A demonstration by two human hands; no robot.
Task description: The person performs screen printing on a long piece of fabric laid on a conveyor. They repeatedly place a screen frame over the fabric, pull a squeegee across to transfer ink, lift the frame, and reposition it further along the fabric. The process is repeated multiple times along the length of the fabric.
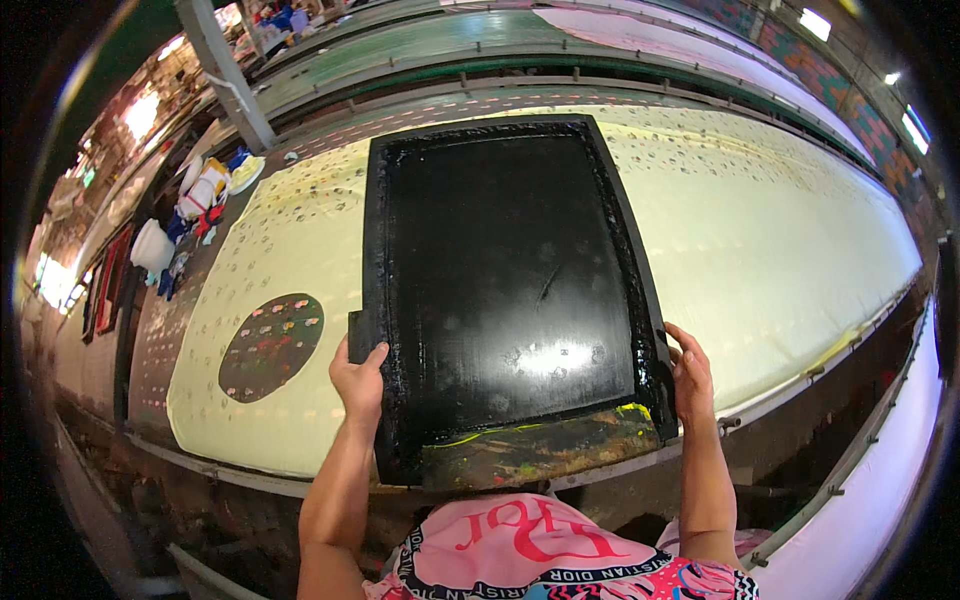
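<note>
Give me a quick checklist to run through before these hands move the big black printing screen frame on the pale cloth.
1. Left hand grips the black rectangular screen frame at its left edge: ok.
2. Right hand grips its right edge: ok.
3. Frame lies flat on the pale cream printed cloth: cannot tell.
4. Dark oval print patch lies apart from the frame: ok.
5. Ink along the near edge looks messy: not ok.

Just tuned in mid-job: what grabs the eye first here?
A large black rectangular printing screen lies in the middle of the long pale-yellow printed cloth, gripped at its near corners by the left hand and right hand. To its left sits a dark oval patch with coloured flowers.
</note>
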